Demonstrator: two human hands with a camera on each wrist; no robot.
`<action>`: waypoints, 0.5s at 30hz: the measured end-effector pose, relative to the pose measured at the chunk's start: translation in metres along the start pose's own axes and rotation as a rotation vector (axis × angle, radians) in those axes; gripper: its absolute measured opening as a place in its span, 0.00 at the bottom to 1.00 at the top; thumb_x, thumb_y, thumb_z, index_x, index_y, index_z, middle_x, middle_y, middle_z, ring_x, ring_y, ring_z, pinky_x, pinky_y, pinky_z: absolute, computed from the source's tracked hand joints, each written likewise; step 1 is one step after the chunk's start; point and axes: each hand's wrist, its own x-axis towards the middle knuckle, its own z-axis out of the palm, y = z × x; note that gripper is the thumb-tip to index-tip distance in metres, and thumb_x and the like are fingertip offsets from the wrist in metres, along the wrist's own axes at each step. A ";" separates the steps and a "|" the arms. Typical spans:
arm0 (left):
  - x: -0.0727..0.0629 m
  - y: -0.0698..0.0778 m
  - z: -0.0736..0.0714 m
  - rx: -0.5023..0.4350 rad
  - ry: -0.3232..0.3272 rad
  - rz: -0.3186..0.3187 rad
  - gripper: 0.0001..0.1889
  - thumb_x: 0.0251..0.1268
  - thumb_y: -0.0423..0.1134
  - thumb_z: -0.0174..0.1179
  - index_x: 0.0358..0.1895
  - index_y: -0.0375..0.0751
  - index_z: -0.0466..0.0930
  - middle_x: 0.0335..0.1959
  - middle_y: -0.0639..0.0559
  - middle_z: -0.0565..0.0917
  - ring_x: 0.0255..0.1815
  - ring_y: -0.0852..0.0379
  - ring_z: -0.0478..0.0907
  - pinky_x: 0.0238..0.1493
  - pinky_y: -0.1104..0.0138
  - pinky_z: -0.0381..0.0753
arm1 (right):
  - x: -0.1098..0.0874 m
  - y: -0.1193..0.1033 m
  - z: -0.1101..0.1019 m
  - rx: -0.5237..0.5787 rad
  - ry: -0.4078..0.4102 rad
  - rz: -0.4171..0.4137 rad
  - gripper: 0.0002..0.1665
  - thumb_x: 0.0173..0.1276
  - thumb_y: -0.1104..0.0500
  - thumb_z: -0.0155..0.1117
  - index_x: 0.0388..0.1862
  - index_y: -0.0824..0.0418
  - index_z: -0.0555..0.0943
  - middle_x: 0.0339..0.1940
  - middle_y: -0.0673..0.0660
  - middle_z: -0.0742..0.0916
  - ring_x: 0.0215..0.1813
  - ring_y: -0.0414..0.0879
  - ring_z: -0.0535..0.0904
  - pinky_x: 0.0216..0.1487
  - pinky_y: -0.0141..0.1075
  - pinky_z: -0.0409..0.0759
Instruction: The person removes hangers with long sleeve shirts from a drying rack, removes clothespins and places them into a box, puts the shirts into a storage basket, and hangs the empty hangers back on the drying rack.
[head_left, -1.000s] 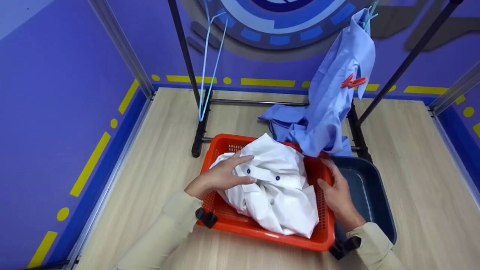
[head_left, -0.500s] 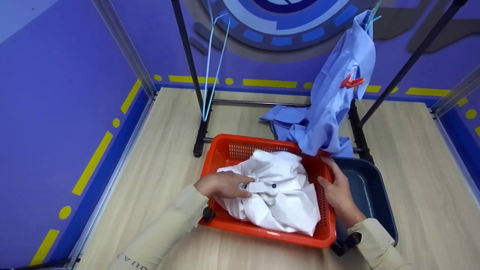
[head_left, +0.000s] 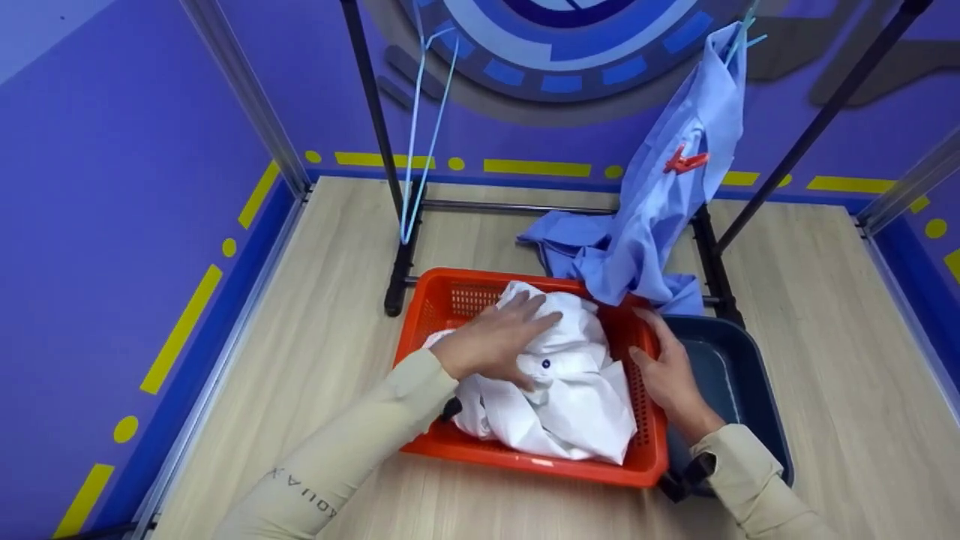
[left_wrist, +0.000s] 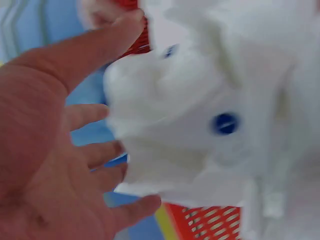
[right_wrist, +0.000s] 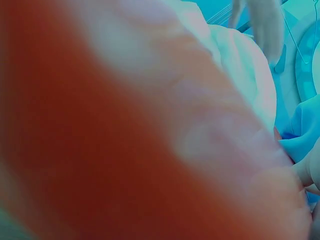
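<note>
Pale wood-grain surface [head_left: 322, 352] across mid & lower frame. On it: red basket [head_left: 592, 470], lower ctr.; dk-blue tray [head_left: 731, 382], lower R, partly hidden by basket; blk rack base [head_left: 399, 285], mid frame. Can't make out contact under blue garment [head_left: 637, 259].

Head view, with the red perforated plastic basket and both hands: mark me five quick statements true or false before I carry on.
1. A white cloth garment with dark blue buttons lies in the red perforated plastic basket. True.
2. The left hand is outside the basket. False: the left hand is over the white garment, fingers spread.
3. The right hand is at the basket's right side. True.
4. The red plastic clip is on the white garment. False: the clip is on the hanging light-blue cloth garment.
5. The dark blue rectangular tub stands left of the basket. False: the tub is on its right.
</note>
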 end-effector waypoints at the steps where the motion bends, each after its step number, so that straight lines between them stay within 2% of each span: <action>1: 0.002 0.000 0.005 0.012 -0.036 -0.005 0.55 0.50 0.54 0.72 0.78 0.58 0.43 0.80 0.49 0.42 0.81 0.44 0.38 0.75 0.43 0.49 | 0.000 0.000 0.000 0.000 -0.002 0.001 0.36 0.69 0.73 0.48 0.75 0.55 0.59 0.77 0.59 0.62 0.72 0.60 0.62 0.73 0.56 0.59; 4: 0.008 -0.001 0.015 0.016 -0.112 -0.035 0.61 0.47 0.54 0.74 0.78 0.61 0.36 0.81 0.50 0.38 0.80 0.42 0.35 0.75 0.44 0.48 | 0.000 -0.002 0.001 0.000 -0.010 0.002 0.36 0.69 0.73 0.48 0.75 0.55 0.59 0.76 0.60 0.62 0.72 0.61 0.62 0.73 0.57 0.59; 9: 0.013 -0.004 0.023 0.051 -0.211 -0.053 0.62 0.47 0.52 0.74 0.78 0.61 0.35 0.81 0.50 0.39 0.80 0.40 0.39 0.75 0.45 0.52 | 0.002 -0.003 0.001 -0.025 -0.013 -0.007 0.35 0.69 0.73 0.47 0.74 0.57 0.59 0.75 0.62 0.63 0.72 0.61 0.61 0.73 0.57 0.57; 15: 0.022 -0.009 0.031 0.122 -0.250 -0.066 0.63 0.45 0.51 0.75 0.78 0.58 0.34 0.81 0.49 0.37 0.80 0.39 0.39 0.74 0.46 0.55 | 0.005 -0.003 0.002 -0.034 -0.004 -0.029 0.34 0.69 0.74 0.47 0.73 0.57 0.60 0.74 0.63 0.64 0.72 0.61 0.62 0.73 0.57 0.58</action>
